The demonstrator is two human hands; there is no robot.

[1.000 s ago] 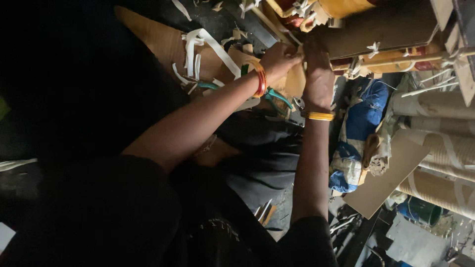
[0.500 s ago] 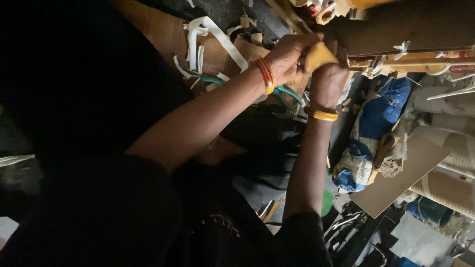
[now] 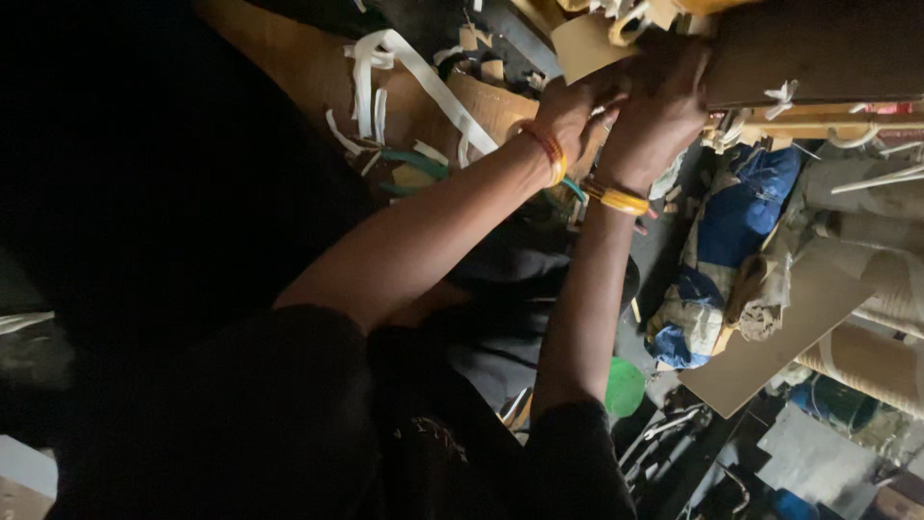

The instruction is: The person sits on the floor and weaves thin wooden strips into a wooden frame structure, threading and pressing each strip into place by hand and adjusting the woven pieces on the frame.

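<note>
1. Cardboard piece (image 3: 589,43), tan and flat, sits at the top of the view just above the two hands; half a second ago a small tan piece was pinched between them lower in the frame, so the work has shifted up toward the dark slab.
2. Left hand (image 3: 575,111), with an orange bangle (image 3: 547,149) on its wrist, is curled closed with its fingertips up against the lower edge of the cardboard; it looks to be gripping that edge, though the dim light hides the fingers themselves.
3. Right hand (image 3: 659,106), wearing a yellow bangle (image 3: 618,197), now presses up against the dark board (image 3: 818,48) where the cardboard meets it. Its fingers are bent, but whether they close on anything I cannot tell.
4. Both hands stand closer together than a second ago, touching or nearly so, which I judge to mean the piece is being fitted or held against the board rather than carried.
5. White strips (image 3: 404,67) lie over a brown sheet to the left, as before.
6. Blue cloth bundle (image 3: 741,207) lies right of the forearms, with a pale flat board (image 3: 780,337) below it and a green round thing (image 3: 626,385) beside the right elbow.
</note>
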